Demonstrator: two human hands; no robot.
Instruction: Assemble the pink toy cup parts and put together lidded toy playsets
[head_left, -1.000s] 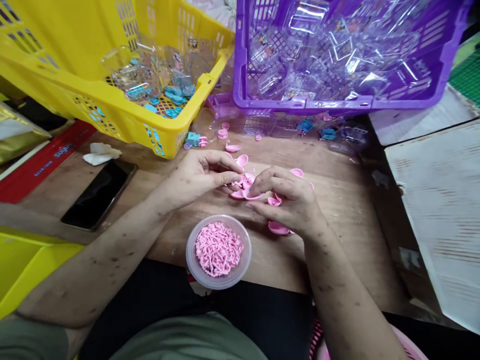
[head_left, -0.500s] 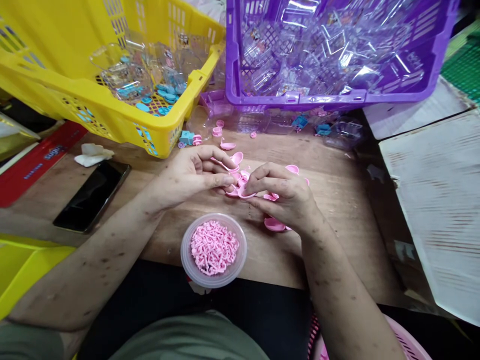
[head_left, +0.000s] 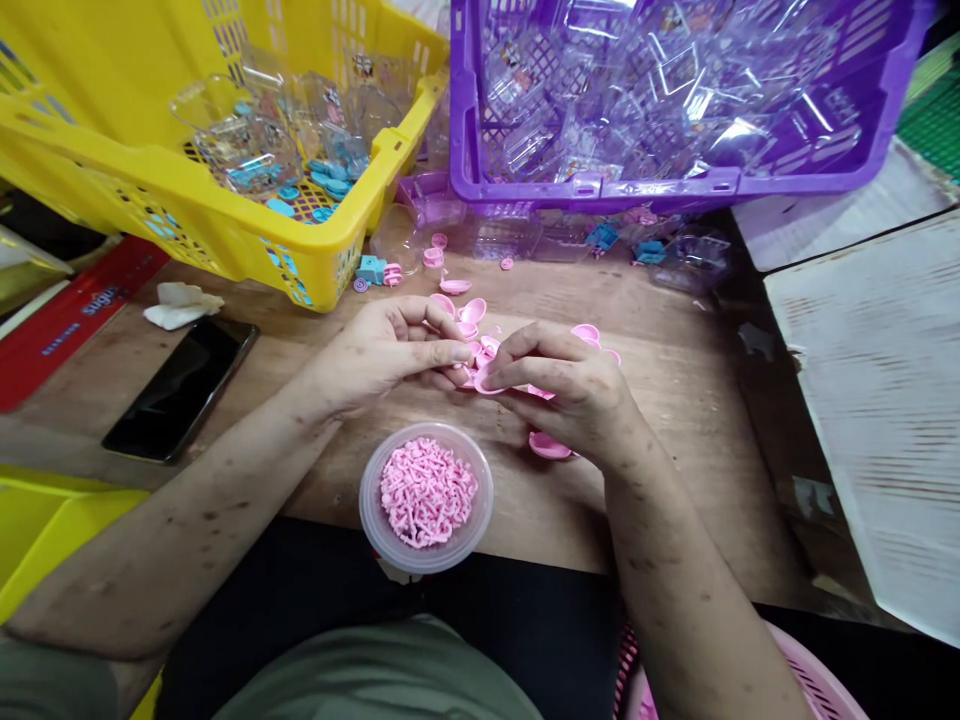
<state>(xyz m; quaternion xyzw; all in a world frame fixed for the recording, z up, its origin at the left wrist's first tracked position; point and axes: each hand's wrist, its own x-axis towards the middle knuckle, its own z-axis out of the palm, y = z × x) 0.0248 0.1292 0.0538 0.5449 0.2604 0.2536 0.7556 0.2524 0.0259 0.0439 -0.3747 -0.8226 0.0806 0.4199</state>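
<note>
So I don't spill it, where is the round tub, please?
In the head view, the round tub is left of centre, at the table's near edge, between the left forearm and right forearm.

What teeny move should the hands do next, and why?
Maybe the left hand should inch over to steady the pink oval piece. The right hand is pinching that piece, and the left hand is right beside it with thumb and fingers bent toward it. Whether the left hand already holds something tiny is too small to tell.
</note>
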